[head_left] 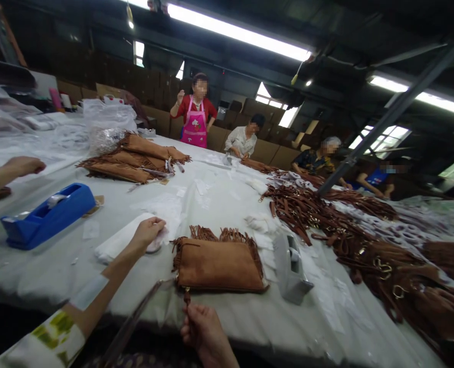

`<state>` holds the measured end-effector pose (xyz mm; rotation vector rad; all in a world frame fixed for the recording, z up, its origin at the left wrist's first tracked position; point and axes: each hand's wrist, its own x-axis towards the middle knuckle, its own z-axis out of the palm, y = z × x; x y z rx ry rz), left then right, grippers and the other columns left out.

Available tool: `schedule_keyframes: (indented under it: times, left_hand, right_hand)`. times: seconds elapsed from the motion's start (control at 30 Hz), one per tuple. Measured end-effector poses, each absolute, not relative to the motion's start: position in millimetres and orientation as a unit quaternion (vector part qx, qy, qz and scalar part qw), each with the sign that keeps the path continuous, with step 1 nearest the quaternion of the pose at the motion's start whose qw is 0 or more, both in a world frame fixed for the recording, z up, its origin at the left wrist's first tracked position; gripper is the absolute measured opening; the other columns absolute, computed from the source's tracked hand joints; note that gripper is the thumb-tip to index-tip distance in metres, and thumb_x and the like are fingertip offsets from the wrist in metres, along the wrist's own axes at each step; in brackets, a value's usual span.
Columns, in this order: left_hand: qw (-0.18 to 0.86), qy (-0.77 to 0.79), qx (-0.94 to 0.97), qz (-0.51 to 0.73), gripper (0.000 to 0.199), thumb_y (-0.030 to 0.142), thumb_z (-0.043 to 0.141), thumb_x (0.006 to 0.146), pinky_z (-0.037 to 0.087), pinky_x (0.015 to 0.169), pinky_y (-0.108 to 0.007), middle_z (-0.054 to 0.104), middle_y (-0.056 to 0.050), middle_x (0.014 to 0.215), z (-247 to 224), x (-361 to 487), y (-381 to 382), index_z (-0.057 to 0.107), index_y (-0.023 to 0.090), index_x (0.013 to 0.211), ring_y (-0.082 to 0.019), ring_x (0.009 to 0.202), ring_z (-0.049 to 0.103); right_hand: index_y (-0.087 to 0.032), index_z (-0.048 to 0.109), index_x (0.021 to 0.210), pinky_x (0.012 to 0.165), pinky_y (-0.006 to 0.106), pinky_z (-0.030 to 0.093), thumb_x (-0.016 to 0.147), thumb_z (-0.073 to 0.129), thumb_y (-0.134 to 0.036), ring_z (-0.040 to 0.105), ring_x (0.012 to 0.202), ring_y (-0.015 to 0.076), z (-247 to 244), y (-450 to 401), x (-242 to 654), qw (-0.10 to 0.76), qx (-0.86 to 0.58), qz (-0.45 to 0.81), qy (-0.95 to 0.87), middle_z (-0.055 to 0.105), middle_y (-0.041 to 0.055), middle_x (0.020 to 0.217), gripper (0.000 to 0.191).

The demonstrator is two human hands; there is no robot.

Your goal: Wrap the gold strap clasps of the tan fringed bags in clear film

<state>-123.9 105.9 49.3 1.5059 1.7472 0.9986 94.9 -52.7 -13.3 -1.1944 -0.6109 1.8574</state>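
Note:
A brown suede pouch with fringe along its far edge lies flat on the pale tabletop. My right hand, at the table's near edge, pinches the small brown zipper pull at the pouch's near left corner. My left hand is left of the pouch, its fingers closed over a folded white wrapping; whatever lies between the fingertips is too small to tell. From the pouch's left side a wrapped strap hangs over the near edge.
A grey tape dispenser stands right of the pouch, a blue one at the left. Fringed pouches are stacked behind. Brown straps and bags crowd the right. Another person's hand reaches in at left; several people stand or sit beyond.

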Motion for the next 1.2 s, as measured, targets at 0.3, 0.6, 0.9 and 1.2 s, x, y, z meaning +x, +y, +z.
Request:
schedule_keyframes:
  times: [0.3, 0.6, 0.9, 1.2]
  left_hand:
    - [0.572, 0.546, 0.475, 0.387, 0.037, 0.049, 0.062, 0.069, 0.036, 0.054, -0.022, 0.059, 0.000, 0.059, -3.7, -76.8, -47.9, 0.062, 0.012, 0.069, -0.012, 0.055, 0.050]
    - [0.549, 0.530, 0.537, 0.358, 0.037, 0.048, 0.049, 0.080, 0.037, 0.053, -0.022, 0.063, -0.002, 0.066, 0.9, -68.4, -54.8, 0.062, 0.013, 0.085, -0.014, 0.057, 0.055]
    - [0.504, 0.585, 0.528, 0.355, 0.031, 0.040, 0.054, 0.072, 0.027, 0.052, -0.023, 0.045, 0.003, 0.051, 2.9, -67.0, -50.7, 0.057, 0.013, 0.057, -0.010, 0.052, 0.039]
    - [0.525, 0.574, 0.556, 0.294, 0.024, 0.034, 0.068, 0.061, 0.029, 0.051, -0.021, 0.048, 0.005, 0.053, 13.8, -89.1, -69.4, 0.054, 0.014, 0.059, -0.010, 0.055, 0.042]
  right_hand:
    - [-0.015, 0.070, 0.086, 0.073, 0.023, 0.048, 0.069, 0.080, -0.027, 0.062, 0.082, 0.0145, 8.7, -64.7, 85.9, 0.444, -0.365, 0.804, -0.153, 0.069, 0.0059, 0.092, 0.023]
    - [-0.009, 0.068, 0.068, 0.052, 0.023, 0.040, 0.071, 0.074, -0.045, 0.051, 0.051, 0.0121, -5.8, -68.2, 75.5, 0.445, -0.446, 0.710, -0.315, 0.060, 0.0034, 0.056, 0.036]
    - [-0.012, 0.063, 0.064, 0.050, 0.020, 0.035, 0.067, 0.076, -0.048, 0.045, 0.050, 0.0091, -7.5, -63.5, 88.2, 0.401, -0.475, 0.692, -0.367, 0.054, -0.0017, 0.053, 0.038]
    - [-0.012, 0.068, 0.078, 0.060, 0.020, 0.044, 0.063, 0.082, -0.034, 0.061, 0.064, 0.0122, 30.1, -56.5, 96.8, 0.367, -0.438, 0.786, -0.234, 0.068, 0.0043, 0.072, 0.030]
